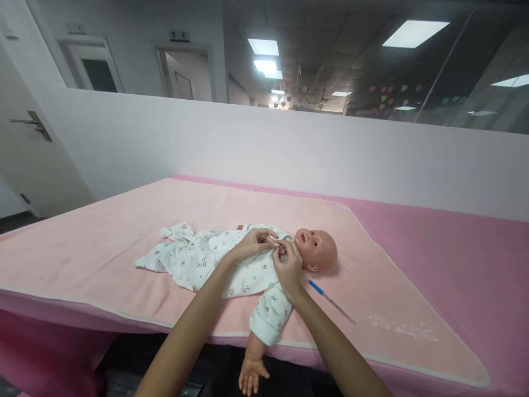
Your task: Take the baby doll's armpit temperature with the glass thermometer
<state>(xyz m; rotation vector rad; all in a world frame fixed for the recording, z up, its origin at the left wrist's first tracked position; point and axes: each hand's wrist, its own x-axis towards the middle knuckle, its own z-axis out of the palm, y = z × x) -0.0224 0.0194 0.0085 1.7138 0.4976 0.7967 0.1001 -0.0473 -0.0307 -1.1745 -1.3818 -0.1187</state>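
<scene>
A baby doll [324,251] lies on its back with its head to the right, dressed in a white printed baby romper [248,278]. Over its upper chest, my left hand [255,244] and my right hand [289,266] meet at the romper's front. The fingers of both are closed in a pinch on the romper's cloth near the neck. What exactly sits between the fingertips is partly hidden. One doll arm [253,364] hangs past the table's near edge, its sleeve covering the upper part. The romper's legs spread flat to the left.
A pale pink blanket [392,281] covers much of the table over a darker pink cloth [467,259]. Close to the doll's head lies a blue-capped pen [330,300]. A white wall [289,149] with glass above it rises behind, and a door [33,143] stands at the left.
</scene>
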